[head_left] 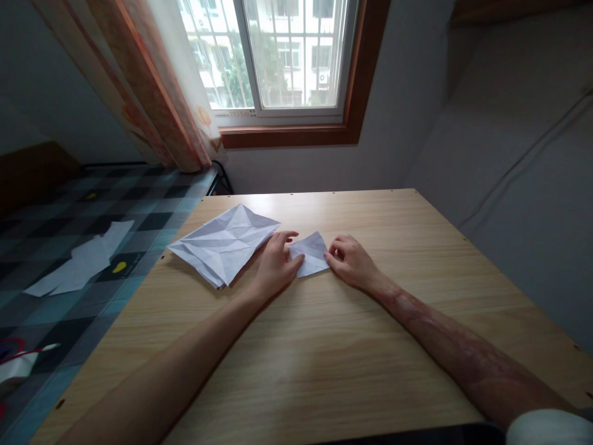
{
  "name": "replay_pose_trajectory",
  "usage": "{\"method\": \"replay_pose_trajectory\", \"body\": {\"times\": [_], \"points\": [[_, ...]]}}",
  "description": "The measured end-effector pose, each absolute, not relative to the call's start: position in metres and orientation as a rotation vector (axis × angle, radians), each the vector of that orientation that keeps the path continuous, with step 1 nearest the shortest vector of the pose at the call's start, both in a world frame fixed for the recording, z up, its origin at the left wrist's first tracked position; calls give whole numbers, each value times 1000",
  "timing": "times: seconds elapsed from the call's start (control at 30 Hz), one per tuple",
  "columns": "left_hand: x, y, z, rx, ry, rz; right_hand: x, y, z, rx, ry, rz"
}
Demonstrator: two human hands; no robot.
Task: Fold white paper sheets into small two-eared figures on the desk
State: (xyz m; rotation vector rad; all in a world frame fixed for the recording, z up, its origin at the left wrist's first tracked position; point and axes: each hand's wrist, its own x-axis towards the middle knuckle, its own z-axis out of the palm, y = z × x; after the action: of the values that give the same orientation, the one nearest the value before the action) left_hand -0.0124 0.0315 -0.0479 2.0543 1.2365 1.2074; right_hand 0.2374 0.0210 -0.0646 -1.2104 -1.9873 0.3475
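both hands meet over a small folded paper (311,254) in the head view, one at each side. the left hand (277,262) is loosely parted, its thumb resting on the paper's left side and its forefinger arched by the far left edge; no firm grip shows. the right hand (349,261) is curled in, thumb and forefinger apparently pinching the right edge. the paper lies on the wooden table (296,377), between the hands, with a crease running across it.

it should be very light, thin and bendy, stiffer along folds, easy to slide on the smooth wood and easy to tear or crumple. edges and corners seem the best hold, with a flat fingertip to steady the middle.

just beyond the left hand, to its left, a pile of larger creased sheets (227,238) lies fanned, its right corner near the fingers; a sweep that way could push it askew. nothing else crowds the paper. farther left, loose paper pieces (88,262) lie on a checked bed cover (152,201), with a white object (18,366) below them, too cut off to name. a curtain (162,80) hangs beside the window (296,62) ahead.
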Motion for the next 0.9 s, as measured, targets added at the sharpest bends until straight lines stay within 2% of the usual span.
{"method": "replay_pose_trajectory", "body": {"times": [0.2, 0.4, 0.67, 0.9], "points": [[-13, 30, -47, 2324, 1229, 993, 239, 23, -67, -1212, -1997, 344], [-15, 34, -50, 2457, 975, 855, 240, 25, -70, -1277, -1954, 356], [-17, 35, -53, 2523, 1219, 951, 241, 25, -72, -1287, -2020, 238], [-16, 34, -52, 2538, 1191, 915, 240, 22, -70, -1135, -2244, 206]]}}
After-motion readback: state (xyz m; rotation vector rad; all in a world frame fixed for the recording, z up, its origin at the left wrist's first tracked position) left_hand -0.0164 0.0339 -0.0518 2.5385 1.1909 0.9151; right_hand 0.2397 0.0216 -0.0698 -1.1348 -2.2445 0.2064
